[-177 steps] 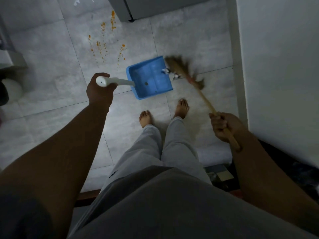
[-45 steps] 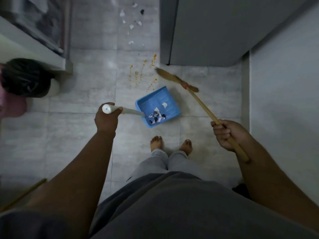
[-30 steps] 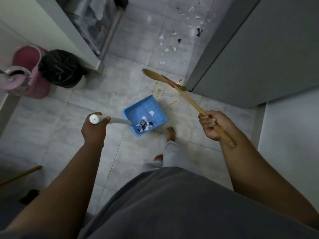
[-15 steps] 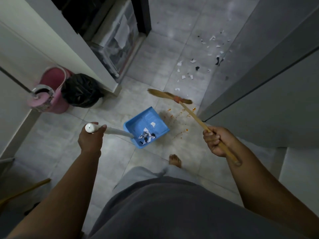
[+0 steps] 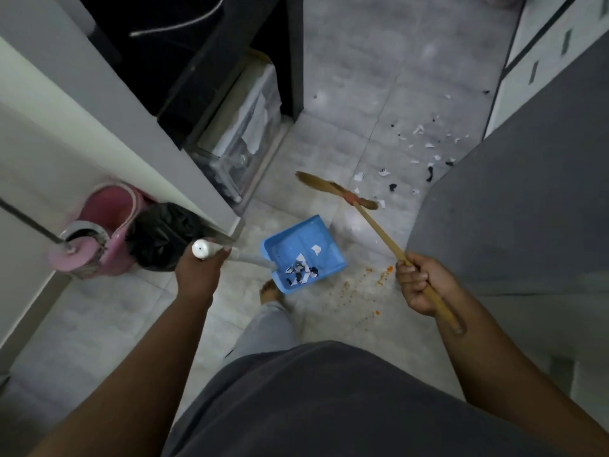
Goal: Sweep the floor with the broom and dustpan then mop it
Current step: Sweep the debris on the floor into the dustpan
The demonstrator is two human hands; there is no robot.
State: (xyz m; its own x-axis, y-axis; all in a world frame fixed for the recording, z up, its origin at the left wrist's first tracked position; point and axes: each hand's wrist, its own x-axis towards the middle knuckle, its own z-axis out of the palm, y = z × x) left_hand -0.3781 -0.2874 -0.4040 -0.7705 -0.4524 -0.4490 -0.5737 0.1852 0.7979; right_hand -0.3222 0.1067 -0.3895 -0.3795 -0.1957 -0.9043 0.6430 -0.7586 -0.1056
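- Taking the blue dustpan [image 5: 301,252] as my landmark: far to its left stands a pink mop bucket [image 5: 99,232], a black bag [image 5: 161,237] between them.
- My left hand [image 5: 197,272] is wrapped around the dustpan's white handle; paper scraps lie inside the pan.
- Right of the dustpan, orange crumbs [image 5: 365,282] dot the floor.
- My right hand [image 5: 420,282] is clenched on the broom [image 5: 372,219] stick, bristles beyond the dustpan near scattered paper bits [image 5: 418,153].
- I can read no writing anywhere.

one broom [image 5: 336,189], one blue dustpan [image 5: 301,250], one pink mop bucket [image 5: 108,232], one black bin bag [image 5: 163,235], two hands [image 5: 197,275]
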